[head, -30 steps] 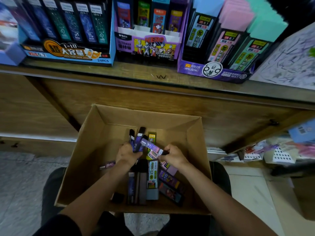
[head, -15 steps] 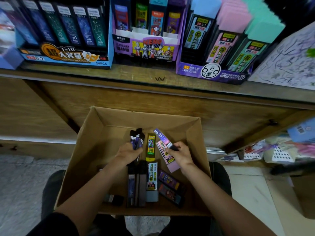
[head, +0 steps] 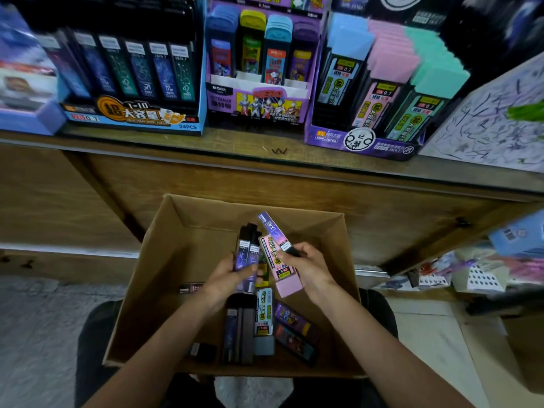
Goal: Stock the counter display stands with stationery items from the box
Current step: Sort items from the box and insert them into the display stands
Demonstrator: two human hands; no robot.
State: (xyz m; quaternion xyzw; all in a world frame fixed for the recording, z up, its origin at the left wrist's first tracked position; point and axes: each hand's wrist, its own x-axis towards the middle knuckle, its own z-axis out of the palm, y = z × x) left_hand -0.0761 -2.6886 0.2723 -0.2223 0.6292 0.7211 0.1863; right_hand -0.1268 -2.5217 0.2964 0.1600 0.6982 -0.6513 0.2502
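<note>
An open cardboard box (head: 164,275) rests on my lap below the counter. My left hand (head: 226,278) grips two dark purple lead cases (head: 247,254) held upright over the box. My right hand (head: 306,266) holds a pink lead case (head: 282,275) and a slim purple one (head: 270,228) fanned above it. Several more cases (head: 265,322) lie on the box floor. On the counter stand three displays: a blue stand (head: 132,116) at the left, a purple Ultraman stand (head: 259,107) in the middle, and a purple stand (head: 368,142) with blue, pink and green cases at the right.
The wooden counter edge (head: 279,163) runs across above the box. A scribbled white sheet (head: 494,128) lies at the counter's right. A low shelf with mixed goods (head: 471,275) is at the right. Grey floor (head: 38,334) shows on the left.
Both hands rose from the box floor, each carrying cases. The purple case passed from between the hands into my right hand. My view moved closer to the counter.
</note>
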